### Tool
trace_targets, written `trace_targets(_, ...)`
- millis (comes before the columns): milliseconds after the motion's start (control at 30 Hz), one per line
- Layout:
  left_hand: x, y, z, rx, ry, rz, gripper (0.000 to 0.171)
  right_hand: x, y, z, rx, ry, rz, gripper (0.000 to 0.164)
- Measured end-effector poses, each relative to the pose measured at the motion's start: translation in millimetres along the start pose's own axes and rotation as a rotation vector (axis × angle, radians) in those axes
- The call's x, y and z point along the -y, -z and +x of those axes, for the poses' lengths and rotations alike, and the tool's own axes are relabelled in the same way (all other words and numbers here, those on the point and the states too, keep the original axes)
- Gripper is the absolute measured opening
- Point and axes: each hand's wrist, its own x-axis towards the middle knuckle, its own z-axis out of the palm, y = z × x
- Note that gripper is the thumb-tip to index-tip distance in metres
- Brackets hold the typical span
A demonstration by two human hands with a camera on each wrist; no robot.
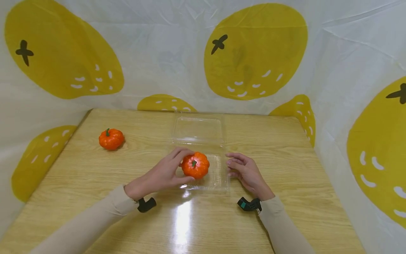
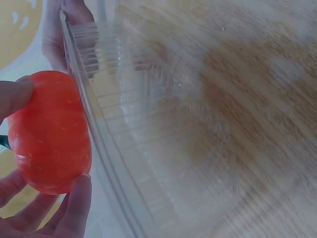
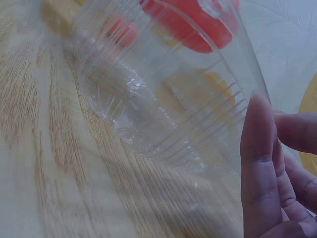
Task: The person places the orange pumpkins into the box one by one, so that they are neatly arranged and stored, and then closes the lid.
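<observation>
My left hand (image 1: 161, 173) grips a small orange toy pumpkin (image 1: 198, 170) with a green stem, its thumb on one side and fingers on the other. The pumpkin is above the base of a clear plastic clamshell container (image 1: 217, 173), whose lid (image 1: 198, 128) lies folded back away from me. In the left wrist view the pumpkin (image 2: 52, 131) shows beside the container's rim, above the base. At the container's right side, my right hand (image 1: 247, 173) pinches the rim; in the right wrist view its fingers (image 3: 258, 144) lie against the clear wall.
A second orange toy pumpkin (image 1: 111, 139) sits on the wooden table (image 1: 279, 141) at the back left. Around the table's back and sides hangs a white curtain (image 1: 165, 53) with large yellow fruit prints. Each wrist wears a black camera strap.
</observation>
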Motion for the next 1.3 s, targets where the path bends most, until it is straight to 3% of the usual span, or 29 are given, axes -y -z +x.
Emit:
trace_targets(433, -0.8, -10.1, 5.2, 0.025, -0.018, 0.041, 0.070, -0.4, -1.6, 0.6, -0.001, 0.001, 0.007, 0.046)
trace_targets(1100, -1.4, -23.3, 11.1, 0.119, 0.025, 0.002, 0.071, -1.1, -1.1, 1.2, 0.002, -0.001, -0.005, 0.051)
trace_targets(1300, 1.1, -25.6, 13.5, 0.139, 0.076, -0.029, 0.070, -1.5, -0.5, 1.4, 0.002, 0.001, -0.006, 0.051)
